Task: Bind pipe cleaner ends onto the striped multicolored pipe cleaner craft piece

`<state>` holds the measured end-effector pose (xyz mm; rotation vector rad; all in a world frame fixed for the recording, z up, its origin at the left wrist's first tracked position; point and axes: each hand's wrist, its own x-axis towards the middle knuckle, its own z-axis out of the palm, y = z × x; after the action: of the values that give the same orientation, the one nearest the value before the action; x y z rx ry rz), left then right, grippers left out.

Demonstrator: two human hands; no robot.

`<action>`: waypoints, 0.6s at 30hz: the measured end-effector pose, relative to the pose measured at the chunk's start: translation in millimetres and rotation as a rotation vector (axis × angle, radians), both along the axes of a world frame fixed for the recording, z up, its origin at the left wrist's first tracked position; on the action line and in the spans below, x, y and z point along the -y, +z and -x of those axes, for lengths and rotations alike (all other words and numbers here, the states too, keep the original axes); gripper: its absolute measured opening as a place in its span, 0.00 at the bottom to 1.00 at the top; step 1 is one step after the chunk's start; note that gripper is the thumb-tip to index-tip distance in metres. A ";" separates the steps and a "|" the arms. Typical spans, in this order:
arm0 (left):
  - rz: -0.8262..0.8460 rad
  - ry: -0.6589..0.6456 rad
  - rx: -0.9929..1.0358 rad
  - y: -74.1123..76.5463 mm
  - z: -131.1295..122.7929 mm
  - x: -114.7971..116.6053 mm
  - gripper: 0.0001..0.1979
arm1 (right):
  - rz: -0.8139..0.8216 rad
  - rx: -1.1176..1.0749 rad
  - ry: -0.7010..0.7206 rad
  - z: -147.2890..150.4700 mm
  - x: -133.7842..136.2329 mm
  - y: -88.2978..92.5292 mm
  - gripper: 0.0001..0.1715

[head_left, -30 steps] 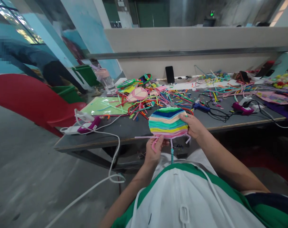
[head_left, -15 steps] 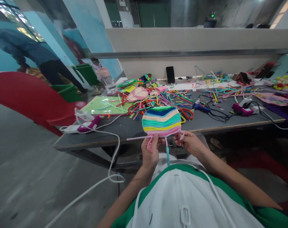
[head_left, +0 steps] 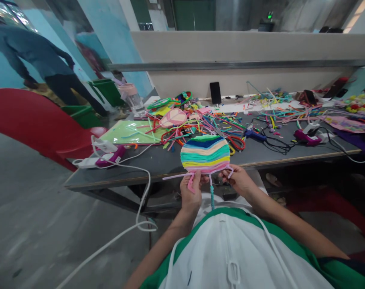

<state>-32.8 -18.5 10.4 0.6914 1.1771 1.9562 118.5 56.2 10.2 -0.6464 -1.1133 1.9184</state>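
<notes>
I hold a round striped disc of pipe cleaners (head_left: 205,154) upright above the front edge of the grey table (head_left: 158,162). Its bands run green, dark blue, cream, teal, yellow and pink. My left hand (head_left: 191,193) pinches the pink strands at the disc's lower left edge. My right hand (head_left: 238,180) pinches a loose pink end at the lower right edge. A thin teal stem (head_left: 211,194) hangs straight down from the disc between my hands.
Loose pipe cleaners (head_left: 200,122) cover the table, with a green sheet (head_left: 130,133), purple glue guns (head_left: 110,157) (head_left: 305,136), black cables (head_left: 275,142) and a propped phone (head_left: 215,93). A red chair (head_left: 35,120) stands left; a person (head_left: 35,56) stands behind it. A white cable (head_left: 142,200) droops off the table.
My right hand has slid from the disc's right side down to its lower right edge. The disc has shifted slightly left and lower. The person at the left has straightened up.
</notes>
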 end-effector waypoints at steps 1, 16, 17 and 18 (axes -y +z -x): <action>0.001 0.009 0.006 0.7 0.4 0.4 0.13 | 0.005 -0.013 0.015 -0.7 0.4 1.6 0.05; -0.058 -0.034 0.104 7.6 -1.4 2.5 0.12 | 0.014 -0.051 -0.054 -10.6 -10.7 11.5 0.12; -0.053 -0.033 0.095 7.3 -1.8 2.6 0.12 | 0.002 -0.042 -0.062 -10.5 -11.6 10.0 0.12; -0.051 -0.034 0.084 7.0 -2.2 2.7 0.12 | -0.008 -0.036 -0.073 -10.1 -12.1 8.7 0.12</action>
<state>-30.6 -21.2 17.4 0.6443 1.0620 1.9732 128.6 68.3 18.9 -0.6370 -1.0609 1.8555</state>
